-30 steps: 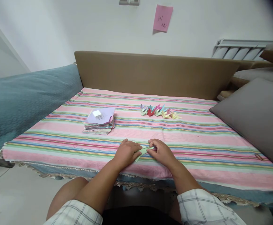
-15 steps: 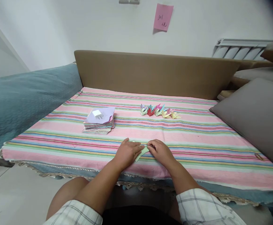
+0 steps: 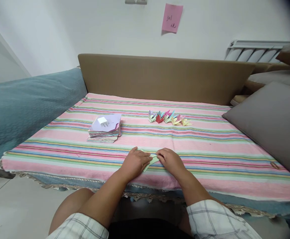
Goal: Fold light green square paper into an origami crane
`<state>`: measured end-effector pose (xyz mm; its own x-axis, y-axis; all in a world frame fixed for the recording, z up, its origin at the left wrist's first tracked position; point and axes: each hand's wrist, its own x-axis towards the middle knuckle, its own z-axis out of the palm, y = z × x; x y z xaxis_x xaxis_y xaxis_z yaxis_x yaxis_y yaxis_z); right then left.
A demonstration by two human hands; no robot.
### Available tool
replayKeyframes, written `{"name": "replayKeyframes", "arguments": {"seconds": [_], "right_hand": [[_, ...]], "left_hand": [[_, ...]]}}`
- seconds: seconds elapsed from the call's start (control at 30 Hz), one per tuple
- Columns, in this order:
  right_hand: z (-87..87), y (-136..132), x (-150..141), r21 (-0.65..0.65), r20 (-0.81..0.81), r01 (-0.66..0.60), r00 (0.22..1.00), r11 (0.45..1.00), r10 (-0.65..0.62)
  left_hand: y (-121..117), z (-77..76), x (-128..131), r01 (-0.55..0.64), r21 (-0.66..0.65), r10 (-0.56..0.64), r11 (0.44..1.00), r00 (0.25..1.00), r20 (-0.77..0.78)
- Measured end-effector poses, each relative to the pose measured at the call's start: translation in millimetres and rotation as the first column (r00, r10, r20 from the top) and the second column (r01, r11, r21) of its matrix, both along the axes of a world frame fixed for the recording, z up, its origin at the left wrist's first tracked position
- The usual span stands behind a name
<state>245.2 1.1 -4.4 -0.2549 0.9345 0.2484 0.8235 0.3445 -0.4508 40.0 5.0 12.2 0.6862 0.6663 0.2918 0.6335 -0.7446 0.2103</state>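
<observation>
A light green piece of folded paper (image 3: 154, 160) lies on the striped cloth near the front of the seat. My left hand (image 3: 135, 162) rests palm down over its left part, fingers stretched out and pressing it flat. At the paper's right end, my right hand (image 3: 169, 160) is closed, its thumb and fingertips pinching the upper edge. Part of the paper is hidden under my left hand. Farther back stand several small folded paper cranes (image 3: 168, 117) in mixed colours, grouped close together.
Left of the cranes, a stack of coloured paper (image 3: 105, 134) carries a white plug adapter (image 3: 102, 120). A grey cushion (image 3: 271, 122) leans at the right. The brown backrest (image 3: 159, 79) borders the striped cloth (image 3: 60, 139) behind; a blue armrest (image 3: 35, 96) stands at the left.
My left fingers have drawn back slightly to the left over the green paper, and more of it shows between my hands. My right hand keeps its pinch in nearly the same place.
</observation>
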Motion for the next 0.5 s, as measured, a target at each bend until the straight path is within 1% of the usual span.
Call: {"name": "replayKeyframes", "arguments": {"seconds": [0.1, 0.23, 0.33, 0.5], "right_hand": [[1.3, -2.4, 3.0, 0.008, -0.098, -0.034, 0.995, 0.999, 0.035], [5.0, -10.3, 2.6, 0.129, -0.181, -0.132, 0.971, 0.983, 0.155], [7.6, -16.2, -0.5, 0.195, -0.171, -0.202, 0.957, 0.960, 0.236], [5.1, -17.4, -2.3, 0.181, -0.108, -0.249, 0.957, 0.951, 0.271]], "left_hand": [[-0.1, 0.7, -0.5, 0.016, 0.009, -0.016, 1.000, 1.000, -0.001], [0.0, 1.2, -1.6, 0.025, 0.015, -0.024, 1.000, 1.000, -0.018], [0.3, 1.3, -3.4, 0.026, 0.015, -0.026, 1.000, 0.999, -0.027], [0.8, 0.4, -8.5, 0.052, 0.021, -0.051, 0.998, 0.998, -0.047]]}}
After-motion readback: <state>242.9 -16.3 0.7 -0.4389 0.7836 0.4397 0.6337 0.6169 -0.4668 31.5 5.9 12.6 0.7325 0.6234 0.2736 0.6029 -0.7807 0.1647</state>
